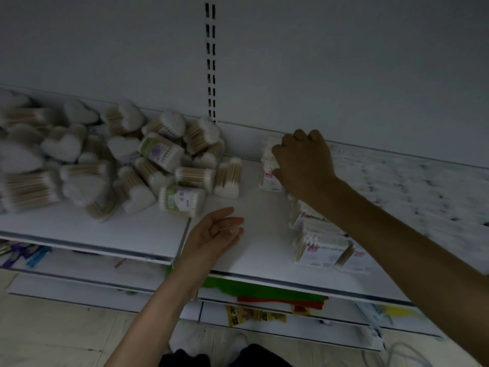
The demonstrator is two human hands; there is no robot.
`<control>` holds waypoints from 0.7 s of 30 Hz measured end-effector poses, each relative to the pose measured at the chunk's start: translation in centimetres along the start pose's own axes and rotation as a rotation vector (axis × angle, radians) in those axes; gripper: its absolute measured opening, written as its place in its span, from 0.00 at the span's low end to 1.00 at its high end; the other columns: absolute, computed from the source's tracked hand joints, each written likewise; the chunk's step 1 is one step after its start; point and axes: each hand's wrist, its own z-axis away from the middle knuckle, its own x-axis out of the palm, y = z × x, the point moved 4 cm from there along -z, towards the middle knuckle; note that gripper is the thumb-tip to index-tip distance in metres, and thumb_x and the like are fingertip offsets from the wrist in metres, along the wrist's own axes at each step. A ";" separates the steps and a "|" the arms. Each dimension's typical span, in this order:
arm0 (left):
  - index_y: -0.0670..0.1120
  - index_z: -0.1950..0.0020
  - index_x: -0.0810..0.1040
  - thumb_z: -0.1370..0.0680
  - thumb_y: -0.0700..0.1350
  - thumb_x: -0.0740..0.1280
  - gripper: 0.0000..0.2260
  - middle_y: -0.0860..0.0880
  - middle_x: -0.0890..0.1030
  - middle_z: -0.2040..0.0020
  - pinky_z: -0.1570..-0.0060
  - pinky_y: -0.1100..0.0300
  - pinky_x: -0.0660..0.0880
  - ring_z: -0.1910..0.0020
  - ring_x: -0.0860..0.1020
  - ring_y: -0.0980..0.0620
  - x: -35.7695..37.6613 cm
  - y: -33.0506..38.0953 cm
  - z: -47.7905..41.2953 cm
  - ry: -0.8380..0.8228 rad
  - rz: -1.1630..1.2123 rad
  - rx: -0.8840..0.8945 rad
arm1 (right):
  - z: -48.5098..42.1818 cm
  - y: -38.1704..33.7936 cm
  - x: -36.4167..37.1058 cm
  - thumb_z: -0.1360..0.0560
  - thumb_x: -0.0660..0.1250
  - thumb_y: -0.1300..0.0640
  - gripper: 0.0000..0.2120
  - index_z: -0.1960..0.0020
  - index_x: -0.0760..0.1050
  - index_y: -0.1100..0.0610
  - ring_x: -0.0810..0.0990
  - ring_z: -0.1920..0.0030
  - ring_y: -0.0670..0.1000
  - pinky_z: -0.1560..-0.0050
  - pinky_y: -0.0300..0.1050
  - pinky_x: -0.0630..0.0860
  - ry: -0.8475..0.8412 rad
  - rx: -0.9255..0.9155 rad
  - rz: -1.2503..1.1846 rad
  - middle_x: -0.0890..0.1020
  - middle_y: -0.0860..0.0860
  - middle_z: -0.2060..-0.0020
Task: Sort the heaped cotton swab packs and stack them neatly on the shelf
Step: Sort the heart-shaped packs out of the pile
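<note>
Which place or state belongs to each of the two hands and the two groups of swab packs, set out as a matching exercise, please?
Things:
1 left hand
2 right hand
3 heaped packs
4 lined-up packs

Places or states:
A jumbled on the left part of the shelf
B holds a single pack near the back wall
C open, over the bare middle of the shelf
D in a row at the shelf's front right

Pairs: 1-C, 2-B, 3-A, 4-D
</note>
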 end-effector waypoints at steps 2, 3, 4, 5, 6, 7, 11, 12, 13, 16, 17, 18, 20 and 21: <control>0.47 0.42 0.77 0.27 0.37 0.67 0.14 0.51 0.85 0.51 0.49 0.63 0.78 0.49 0.82 0.52 -0.3 0.9 0.5 0.032 -0.033 0.043 | 0.2 -1.7 -0.9 0.25 0.66 0.45 0.17 0.42 0.76 0.54 0.75 0.45 0.57 0.47 0.48 0.69 -0.075 0.033 -0.298 0.78 0.55 0.47; 0.46 0.42 0.77 0.25 0.35 0.66 0.13 0.51 0.85 0.52 0.49 0.63 0.78 0.50 0.82 0.52 -0.6 1.5 0.7 0.054 -0.062 0.074 | 0.2 -3.1 -0.9 0.23 0.62 0.46 0.17 0.39 0.74 0.54 0.74 0.43 0.57 0.46 0.49 0.69 -0.113 0.063 -0.457 0.76 0.55 0.44; 0.46 0.42 0.77 0.24 0.34 0.66 0.13 0.51 0.85 0.52 0.49 0.63 0.79 0.51 0.82 0.52 -0.8 2.3 0.8 0.075 -0.089 0.110 | 0.0 -4.7 -0.6 0.23 0.61 0.48 0.17 0.38 0.74 0.55 0.73 0.42 0.58 0.46 0.49 0.71 -0.133 0.096 -0.566 0.75 0.55 0.43; 0.45 0.43 0.77 0.24 0.33 0.67 0.13 0.51 0.85 0.53 0.50 0.63 0.78 0.52 0.82 0.52 -1.1 3.1 0.9 0.097 -0.113 0.147 | -0.4 -6.3 -0.1 0.23 0.61 0.50 0.17 0.37 0.73 0.55 0.73 0.41 0.59 0.46 0.50 0.72 -0.116 0.127 -0.643 0.75 0.56 0.42; 0.45 0.44 0.77 0.24 0.33 0.67 0.12 0.51 0.85 0.55 0.50 0.63 0.78 0.52 0.82 0.52 -1.2 3.9 1.2 0.117 -0.132 0.182 | -0.7 -7.8 0.9 0.23 0.60 0.52 0.17 0.36 0.72 0.55 0.72 0.40 0.60 0.45 0.51 0.72 -0.113 0.148 -0.683 0.73 0.56 0.39; 0.45 0.45 0.78 0.24 0.33 0.66 0.11 0.52 0.85 0.56 0.51 0.64 0.78 0.53 0.81 0.52 -1.5 4.5 1.4 0.136 -0.154 0.211 | -0.8 -9.1 2.0 0.23 0.59 0.54 0.18 0.34 0.70 0.54 0.71 0.37 0.60 0.42 0.51 0.71 -0.136 0.170 -0.712 0.70 0.57 0.34; 0.47 0.46 0.78 0.24 0.33 0.67 0.12 0.51 0.85 0.53 0.51 0.67 0.76 0.52 0.81 0.54 -2.7 6.0 2.5 0.148 -0.304 0.272 | 2.0 -11.5 4.3 0.21 0.58 0.55 0.22 0.27 0.63 0.52 0.74 0.40 0.57 0.49 0.46 0.73 -0.182 0.299 -0.879 0.46 0.51 0.22; 0.47 0.45 0.78 0.24 0.33 0.67 0.12 0.51 0.85 0.53 0.52 0.67 0.76 0.52 0.81 0.55 -3.1 6.0 2.7 0.151 -0.324 0.268 | 2.8 -11.6 4.3 0.20 0.58 0.55 0.23 0.26 0.61 0.52 0.74 0.40 0.56 0.51 0.44 0.73 -0.175 0.309 -0.911 0.44 0.50 0.22; 0.47 0.45 0.78 0.24 0.33 0.67 0.12 0.51 0.85 0.54 0.52 0.67 0.76 0.52 0.81 0.55 -3.3 5.9 2.7 0.154 -0.323 0.254 | 3.6 -11.6 4.2 0.20 0.58 0.55 0.22 0.26 0.62 0.52 0.73 0.38 0.54 0.51 0.41 0.72 -0.172 0.320 -0.963 0.44 0.49 0.22; 0.45 0.46 0.78 0.22 0.34 0.63 0.10 0.51 0.84 0.55 0.53 0.65 0.78 0.54 0.82 0.53 -3.1 5.5 2.4 0.160 -0.272 0.176 | 5.9 -11.1 2.4 0.20 0.60 0.59 0.14 0.35 0.72 0.55 0.67 0.32 0.47 0.43 0.37 0.70 -0.120 0.494 -1.358 0.58 0.49 0.25; 0.46 0.45 0.77 0.21 0.35 0.62 0.10 0.50 0.84 0.54 0.53 0.64 0.78 0.54 0.82 0.53 -2.7 5.5 2.2 0.157 -0.266 0.160 | 6.5 -10.9 1.8 0.21 0.61 0.61 0.11 0.39 0.75 0.56 0.69 0.33 0.48 0.41 0.41 0.74 -0.090 0.641 -1.684 0.65 0.49 0.29; 0.48 0.43 0.76 0.21 0.37 0.62 0.10 0.50 0.83 0.52 0.52 0.64 0.78 0.53 0.82 0.54 -2.3 5.7 2.0 0.157 -0.257 0.152 | 6.9 -10.9 1.1 0.21 0.62 0.62 0.09 0.42 0.76 0.57 0.74 0.37 0.51 0.44 0.44 0.78 -0.071 0.778 -2.081 0.72 0.52 0.33; 0.52 0.36 0.73 0.22 0.45 0.64 0.14 0.52 0.80 0.43 0.45 0.62 0.77 0.45 0.79 0.57 -2.0 5.7 1.7 0.159 -0.241 0.145 | 7.6 -11.3 -0.3 0.24 0.61 0.57 0.12 0.45 0.79 0.58 0.82 0.48 0.57 0.56 0.45 0.82 -0.042 0.917 -2.762 0.80 0.57 0.42; 0.53 0.32 0.71 0.24 0.50 0.66 0.20 0.54 0.78 0.39 0.41 0.60 0.76 0.42 0.77 0.59 -1.9 5.8 1.5 0.150 -0.247 0.139 | 7.8 -11.4 -0.9 0.25 0.60 0.54 0.15 0.47 0.81 0.58 0.84 0.53 0.57 0.61 0.44 0.81 -0.024 0.938 -2.921 0.82 0.58 0.47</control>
